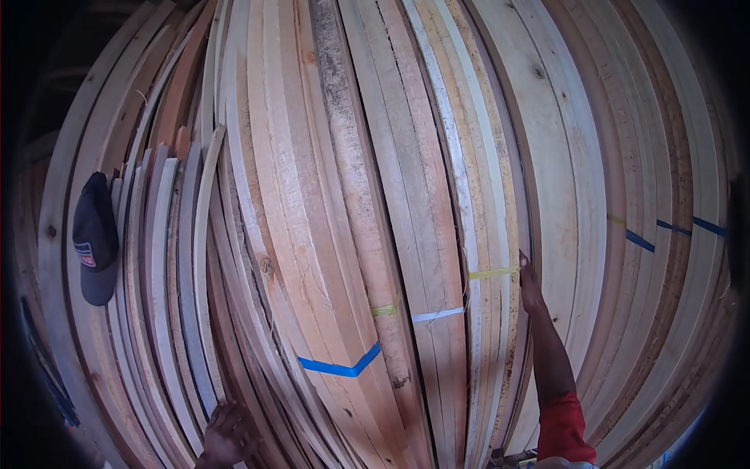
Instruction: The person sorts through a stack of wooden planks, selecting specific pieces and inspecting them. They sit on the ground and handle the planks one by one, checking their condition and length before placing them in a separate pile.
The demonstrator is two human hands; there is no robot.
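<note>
My right hand reaches up against the right edge of a strapped bundle of boards. Its fingers point upward and look stretched out along the wood, level with a yellow strap. At the lower left, my left hand is beside the lower part of several narrow boards. Its fingers are curled, and what lies inside them, if anything, is hidden. Between my hands stand thick pale boards, one group bound by a blue strap, another by a white strap.
A dark cap hangs on the boards at the left. More tall boards stand upright on the right, some with dark blue straps. Dark cords hang at the far left. Shorter board ends show behind the cap.
</note>
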